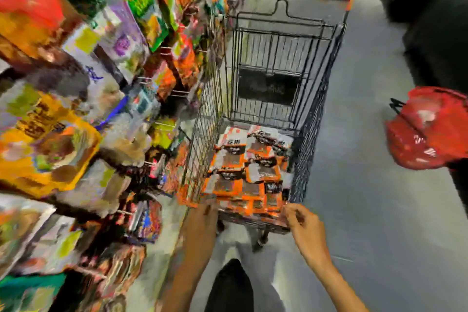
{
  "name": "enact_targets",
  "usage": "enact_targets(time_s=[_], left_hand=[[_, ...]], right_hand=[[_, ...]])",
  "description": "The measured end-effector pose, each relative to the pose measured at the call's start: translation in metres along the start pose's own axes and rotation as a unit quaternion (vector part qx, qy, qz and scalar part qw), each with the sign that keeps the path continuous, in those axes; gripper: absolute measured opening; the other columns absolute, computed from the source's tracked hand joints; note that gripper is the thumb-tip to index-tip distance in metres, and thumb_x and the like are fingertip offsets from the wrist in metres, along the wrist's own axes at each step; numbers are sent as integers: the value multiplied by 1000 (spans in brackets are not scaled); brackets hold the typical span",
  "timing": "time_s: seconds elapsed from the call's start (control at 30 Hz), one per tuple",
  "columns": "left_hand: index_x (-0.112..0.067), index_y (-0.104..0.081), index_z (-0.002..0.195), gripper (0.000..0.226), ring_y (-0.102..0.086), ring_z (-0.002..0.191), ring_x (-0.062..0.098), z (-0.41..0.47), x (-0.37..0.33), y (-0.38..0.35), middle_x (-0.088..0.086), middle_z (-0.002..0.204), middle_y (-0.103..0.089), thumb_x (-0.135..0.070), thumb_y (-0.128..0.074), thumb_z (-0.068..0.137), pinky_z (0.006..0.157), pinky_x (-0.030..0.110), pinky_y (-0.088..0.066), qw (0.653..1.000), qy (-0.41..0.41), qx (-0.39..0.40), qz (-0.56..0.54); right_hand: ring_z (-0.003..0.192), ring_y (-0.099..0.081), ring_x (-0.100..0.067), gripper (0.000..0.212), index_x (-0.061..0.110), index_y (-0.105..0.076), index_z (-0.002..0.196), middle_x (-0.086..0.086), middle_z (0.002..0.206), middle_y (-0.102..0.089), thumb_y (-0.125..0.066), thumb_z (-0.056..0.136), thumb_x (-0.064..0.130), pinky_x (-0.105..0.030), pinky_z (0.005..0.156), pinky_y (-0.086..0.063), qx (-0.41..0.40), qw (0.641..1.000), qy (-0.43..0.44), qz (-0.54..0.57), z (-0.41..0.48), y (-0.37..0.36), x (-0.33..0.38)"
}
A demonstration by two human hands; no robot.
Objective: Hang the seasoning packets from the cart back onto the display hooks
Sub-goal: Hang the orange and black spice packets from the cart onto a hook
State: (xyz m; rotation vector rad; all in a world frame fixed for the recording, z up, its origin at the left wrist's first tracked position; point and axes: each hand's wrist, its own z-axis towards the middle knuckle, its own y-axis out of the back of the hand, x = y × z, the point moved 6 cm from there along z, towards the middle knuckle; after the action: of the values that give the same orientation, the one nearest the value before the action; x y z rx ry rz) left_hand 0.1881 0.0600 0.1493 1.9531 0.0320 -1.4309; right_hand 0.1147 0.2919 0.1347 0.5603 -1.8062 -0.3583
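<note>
Though grip lost in blur, left hand (pixel 204 214) and right hand (pixel 301 219) at cart (pixel 307 149) rim, over seasoning packets (pixel 243 167).

Wire cart (pixel 312 134) standing on grey floor (pixel 367 185); orange/white pkts (pixel 243 172) lying piled in cart btm, at near end.

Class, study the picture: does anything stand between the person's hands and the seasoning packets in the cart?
Nothing visible. The left hand and right hand are at the near rim of the cart, and the seasoning packets lie uncovered just beyond. Toward the display hooks, the cart's left wire wall intervenes.
</note>
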Motion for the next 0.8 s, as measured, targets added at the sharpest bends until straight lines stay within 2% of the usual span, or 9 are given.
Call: enact_targets(time_s=[0.07,0.13,0.2,0.27,0.37,0.47,0.57,0.7,0.8], left_hand=[[-15,-66,94,17,-57,70,7,36,3,-13,0,79,-64,-14,-49,98,59,13,-36,999,-5,43,16],[-10,-65,104,18,-58,80,15,74,9,-26,2,90,-65,-16,-50,97,64,17,-36,997,-10,64,32],[-11,-64,108,19,-57,82,14,111,15,-41,0,94,-65,-17,-50,97,66,18,-39,995,-15,81,47],[-11,-65,105,17,-55,76,9,146,23,-57,-1,90,-63,-15,-51,97,61,10,-39,994,-10,97,58],[-12,-64,104,15,-53,77,8,195,43,-82,-2,88,-60,-15,-51,97,60,4,-38,992,15,107,70],[-8,-61,112,21,-50,67,10,239,71,-112,-1,79,-57,-16,-48,98,62,25,-41,986,56,120,97],[-6,-58,116,25,-47,62,17,277,106,-141,5,78,-56,-18,-45,99,62,34,-42,978,111,126,124],[4,-56,119,27,-55,83,31,314,143,-172,22,108,-62,-12,-47,98,69,35,-41,972,136,121,148],[7,-60,105,21,-52,80,31,328,163,-189,25,104,-61,-7,-46,96,65,33,-34,967,114,114,198]], right_hand=[[69,-62,-22,16,8,-70,85,-5,74,-69,-57,93,9,-14,58,-40,-19,1000,-23,7,25,-13,0],[71,-63,-19,18,10,-69,86,-4,77,-68,-55,95,13,-11,60,-42,-24,999,-41,18,53,-28,1],[74,-64,-17,18,13,-68,89,-2,81,-68,-53,96,16,-21,66,-50,-25,997,-62,25,83,-43,0],[75,-65,-18,17,14,-68,92,-3,84,-70,-52,97,16,-30,69,-52,-32,996,-80,34,114,-56,-4],[65,-60,-20,17,10,-68,90,-9,82,-70,-52,96,14,-30,61,-47,-50,992,-105,40,165,-73,-16],[61,-52,-21,19,5,-67,92,-17,79,-68,-51,97,13,-34,59,-44,-50,991,-125,12,214,-94,-37],[73,-61,-32,19,2,-65,102,-18,87,-67,-51,97,15,-41,69,-52,-48,988,-148,-7,258,-114,-62],[100,-63,-33,26,-1,-61,113,-17,108,-67,-58,94,16,-37,82,-52,-38,983,-174,-44,304,-138,-98],[108,-59,-36,36,-3,-58,116,-21,113,-63,-62,91,23,-41,88,-48,-20,977,-194,-85,324,-153,-125]])
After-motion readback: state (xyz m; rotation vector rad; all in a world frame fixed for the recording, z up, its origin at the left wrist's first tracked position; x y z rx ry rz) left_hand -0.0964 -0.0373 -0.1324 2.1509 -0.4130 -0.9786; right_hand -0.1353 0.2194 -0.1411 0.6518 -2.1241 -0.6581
